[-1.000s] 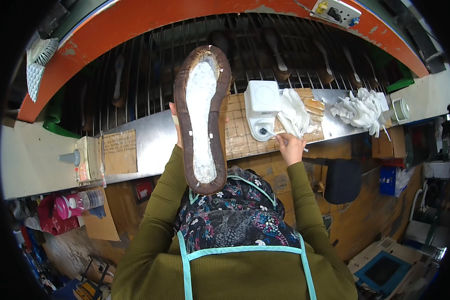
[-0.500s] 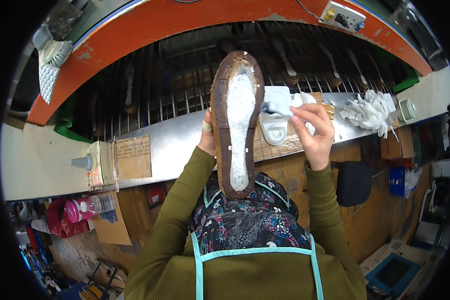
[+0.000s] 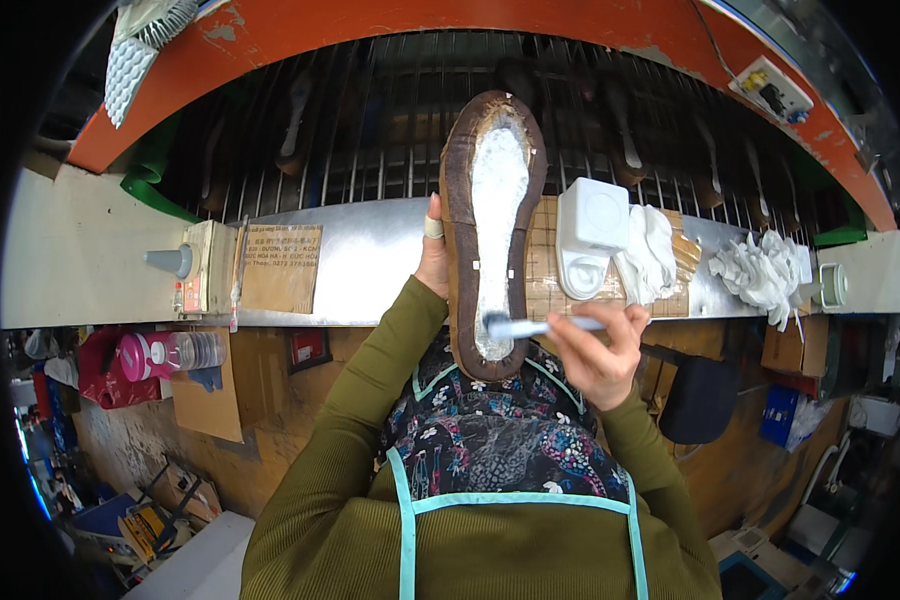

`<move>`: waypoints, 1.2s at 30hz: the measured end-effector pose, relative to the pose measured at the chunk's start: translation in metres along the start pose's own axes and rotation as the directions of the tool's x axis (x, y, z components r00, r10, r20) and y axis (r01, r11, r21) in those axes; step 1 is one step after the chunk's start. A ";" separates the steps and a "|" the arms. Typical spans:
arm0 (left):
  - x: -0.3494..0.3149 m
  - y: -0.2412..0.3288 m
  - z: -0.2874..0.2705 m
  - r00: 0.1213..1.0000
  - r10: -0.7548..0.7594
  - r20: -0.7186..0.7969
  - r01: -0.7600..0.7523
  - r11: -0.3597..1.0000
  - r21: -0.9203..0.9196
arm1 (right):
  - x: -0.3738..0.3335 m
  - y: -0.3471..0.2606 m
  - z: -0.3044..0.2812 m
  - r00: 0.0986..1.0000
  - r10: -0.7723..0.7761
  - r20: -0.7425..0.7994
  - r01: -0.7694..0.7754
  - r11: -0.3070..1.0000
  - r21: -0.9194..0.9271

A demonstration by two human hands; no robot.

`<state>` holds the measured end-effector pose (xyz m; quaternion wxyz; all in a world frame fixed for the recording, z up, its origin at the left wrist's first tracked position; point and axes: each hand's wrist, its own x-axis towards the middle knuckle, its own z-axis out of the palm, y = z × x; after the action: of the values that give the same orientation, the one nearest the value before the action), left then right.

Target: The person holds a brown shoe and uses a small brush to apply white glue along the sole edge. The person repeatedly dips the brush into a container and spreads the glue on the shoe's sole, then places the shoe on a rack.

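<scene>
Brown shoe sole [image 3: 492, 235], its inner face coated white, stands upright in front of the person, toe pointing far toward the metal rack [image 3: 370, 120], heel near the patterned apron [image 3: 500, 450]. A second ago the right hand [image 3: 598, 352] was over at the white glue pot [image 3: 590, 235] on the table [image 3: 370, 255]; half a second ago it was on its way back; now its fingers are closed around a small brush [image 3: 545, 326] whose bristle end touches the sole's heel, so a fresh stroke of coating seems under way. Left hand [image 3: 434, 262] grips the sole's left edge, taped thumb [image 3: 433, 222] up along it, fingers hidden behind. White rags [image 3: 648, 255] lie just right of the pot, more rags [image 3: 760, 272] further right
</scene>
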<state>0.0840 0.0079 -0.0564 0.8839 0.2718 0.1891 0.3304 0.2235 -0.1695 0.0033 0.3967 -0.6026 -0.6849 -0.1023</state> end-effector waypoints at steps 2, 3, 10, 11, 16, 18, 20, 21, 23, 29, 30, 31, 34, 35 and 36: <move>0.000 0.002 -0.005 1.000 0.014 -0.012 -0.015 1.000 -0.013 | 0.005 0.004 -0.002 0.997 0.045 0.066 -0.056 0.983 0.176; 0.001 0.004 -0.010 1.000 0.013 -0.009 -0.013 1.000 -0.009 | 0.013 0.006 0.002 0.989 0.122 0.081 -0.136 0.972 0.194; 0.007 0.016 -0.033 0.998 0.030 0.059 -0.036 0.994 0.105 | 0.116 0.056 0.060 0.916 0.400 0.034 -0.393 0.877 0.277; 0.007 0.018 -0.037 0.999 0.006 0.054 -0.010 0.998 0.060 | 0.128 0.066 0.068 0.923 0.386 0.004 -0.376 0.897 0.233; 0.008 0.026 -0.054 0.997 -0.056 -0.053 0.054 0.998 -0.040 | 0.127 0.065 0.094 0.962 0.166 -0.218 -0.192 0.976 -0.105; 0.013 0.028 -0.069 0.991 -0.058 -0.118 0.052 0.997 -0.053 | 0.094 0.052 0.112 0.987 0.117 -0.108 -0.135 0.975 -0.175; 0.021 0.020 -0.110 0.999 -0.011 -0.032 0.006 0.988 -0.155 | 0.067 0.037 0.114 0.975 0.224 0.001 -0.224 0.974 -0.037; 0.022 0.021 -0.112 0.993 -0.042 -0.114 0.020 0.981 -0.193 | 0.060 0.032 0.105 0.926 0.348 0.147 -0.364 0.926 0.103; 0.032 0.025 -0.111 0.984 -0.088 -0.157 0.024 0.930 -0.368 | 0.040 0.037 0.099 0.791 0.556 0.255 -0.608 0.669 0.427; 0.104 0.029 -0.177 0.996 -0.076 0.055 0.086 0.490 -0.868 | -0.065 0.071 0.055 0.424 0.898 0.121 -0.905 0.413 0.105; 0.119 0.032 -0.205 0.996 -0.047 0.081 0.093 0.559 -0.824 | -0.075 0.073 0.046 0.403 0.911 0.081 -0.914 0.406 -0.017; 0.131 0.038 -0.233 0.999 -0.019 0.048 0.049 0.659 -0.750 | -0.084 0.073 0.040 0.384 0.923 0.041 -0.912 0.386 -0.139; 0.158 0.058 -0.264 0.982 -0.056 -0.182 -0.074 0.767 -0.637 | -0.104 0.079 0.045 0.520 0.848 -0.099 -0.812 0.456 -0.364; 0.165 0.064 -0.260 0.957 -0.091 -0.274 -0.117 0.747 -0.655 | -0.104 0.080 0.047 0.510 0.852 -0.122 -0.813 0.431 -0.392; 0.172 0.072 -0.257 0.924 -0.122 -0.362 -0.163 0.732 -0.661 | -0.101 0.082 0.053 0.504 0.851 -0.145 -0.813 0.411 -0.413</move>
<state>0.0391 0.2630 -0.2398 0.8633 -0.1381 0.2202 0.4326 0.2714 -0.1916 -0.1268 0.2209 -0.9370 -0.2705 -0.0136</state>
